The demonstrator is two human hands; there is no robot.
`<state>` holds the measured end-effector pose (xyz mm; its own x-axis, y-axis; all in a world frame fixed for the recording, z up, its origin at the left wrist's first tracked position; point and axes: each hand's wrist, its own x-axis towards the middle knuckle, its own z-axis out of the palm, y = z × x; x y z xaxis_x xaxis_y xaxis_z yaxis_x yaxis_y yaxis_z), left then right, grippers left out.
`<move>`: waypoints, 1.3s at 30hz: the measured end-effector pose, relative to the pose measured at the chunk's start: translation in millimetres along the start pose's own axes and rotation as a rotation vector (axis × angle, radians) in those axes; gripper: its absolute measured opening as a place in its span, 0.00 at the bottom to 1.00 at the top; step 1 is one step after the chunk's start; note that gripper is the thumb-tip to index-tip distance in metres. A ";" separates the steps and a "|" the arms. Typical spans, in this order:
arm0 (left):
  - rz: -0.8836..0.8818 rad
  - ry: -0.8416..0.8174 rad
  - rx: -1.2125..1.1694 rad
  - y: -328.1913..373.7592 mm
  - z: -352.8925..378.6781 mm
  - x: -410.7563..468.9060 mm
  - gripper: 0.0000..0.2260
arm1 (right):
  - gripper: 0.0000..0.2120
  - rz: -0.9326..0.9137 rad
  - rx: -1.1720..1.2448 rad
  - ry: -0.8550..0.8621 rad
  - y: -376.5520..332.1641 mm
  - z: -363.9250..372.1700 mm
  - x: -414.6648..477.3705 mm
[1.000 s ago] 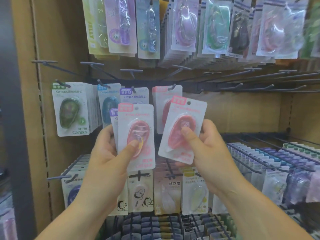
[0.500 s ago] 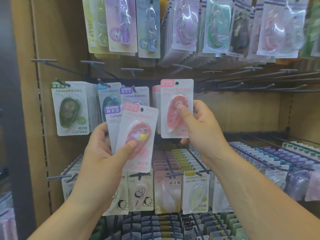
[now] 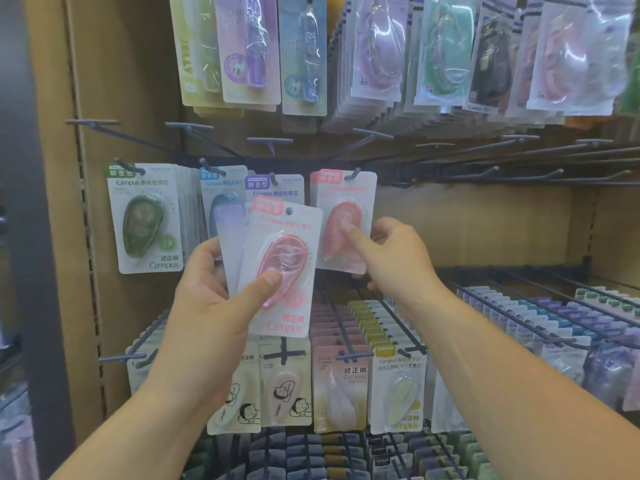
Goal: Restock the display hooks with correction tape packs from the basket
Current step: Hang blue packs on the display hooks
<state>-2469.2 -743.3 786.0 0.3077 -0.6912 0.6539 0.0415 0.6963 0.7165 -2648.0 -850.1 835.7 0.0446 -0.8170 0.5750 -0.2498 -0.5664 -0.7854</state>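
My left hand (image 3: 211, 306) grips a small stack of correction tape packs, with a pink pack (image 3: 282, 268) in front and a purple-tinted one (image 3: 230, 237) behind it. My right hand (image 3: 391, 258) pinches another pink pack (image 3: 343, 209) that hangs on the pink row's hook (image 3: 353, 173), thumb on its blister. Green (image 3: 145, 220), blue (image 3: 221, 183) and purple (image 3: 273, 185) packs hang on the hooks to the left. The basket is out of view.
Several empty hooks (image 3: 502, 174) stretch to the right of the pink pack. Above hang rows of larger tape packs (image 3: 440, 53). Below, full rows of packs (image 3: 346, 382) fill the lower hooks. A brown side panel (image 3: 90, 237) bounds the display on the left.
My right hand lifted its pink pack up and onto the pink row's hook. My left hand raised its stack slightly toward the display.
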 end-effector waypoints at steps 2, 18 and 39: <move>-0.007 -0.009 -0.004 -1.2 2.8 2.1 0.26 | 0.18 0.007 -0.077 0.057 5.9 -0.3 -2.3; -0.037 -0.110 -0.154 -0.8 36.5 6.5 0.18 | 0.09 -0.099 0.486 -0.255 -16.8 -7.3 -66.9; -0.048 -0.091 0.248 5.3 2.5 36.1 0.07 | 0.08 -0.045 0.372 -0.139 -3.2 -23.3 -33.9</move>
<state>-2460.2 -765.1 814.0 0.2240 -0.7449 0.6285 -0.1830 0.6012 0.7778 -2671.2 -818.1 824.0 0.1843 -0.7830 0.5940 0.1211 -0.5817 -0.8043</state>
